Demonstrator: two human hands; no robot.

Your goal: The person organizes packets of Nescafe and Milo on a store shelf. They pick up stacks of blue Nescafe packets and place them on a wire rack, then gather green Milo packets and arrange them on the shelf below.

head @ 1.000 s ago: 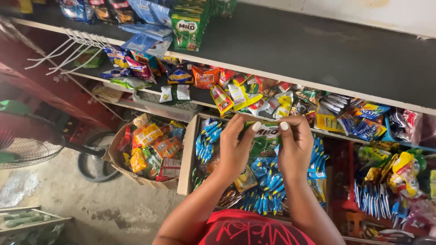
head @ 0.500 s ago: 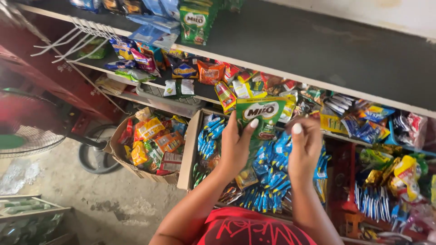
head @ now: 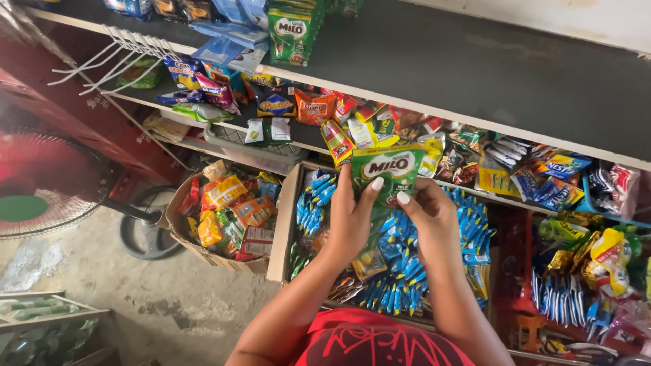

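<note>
A green drink-powder sachet (head: 388, 171) stands upright between both hands, above a cardboard box (head: 281, 224) filled with blue stick packets (head: 400, 264). My left hand (head: 352, 220) grips the sachet's lower left side, thumb on its front. My right hand (head: 430, 217) touches the lower right part of the sachet with its fingertips. More green sachets (head: 291, 30) of the same kind lie stacked on the dark counter top (head: 475, 74) at the upper left.
A shelf under the counter holds several colourful snack packets (head: 319, 108). A second cardboard box (head: 224, 220) of packets sits on the concrete floor at left, beside a red standing fan (head: 41, 183). White wire hooks (head: 108, 57) stick out at upper left. Hanging sachets (head: 590, 264) fill the right side.
The sachet was held folded in both hands, then raised upright in my left hand. My right hand let go, drew back, and has now returned to the sachet's lower right edge.
</note>
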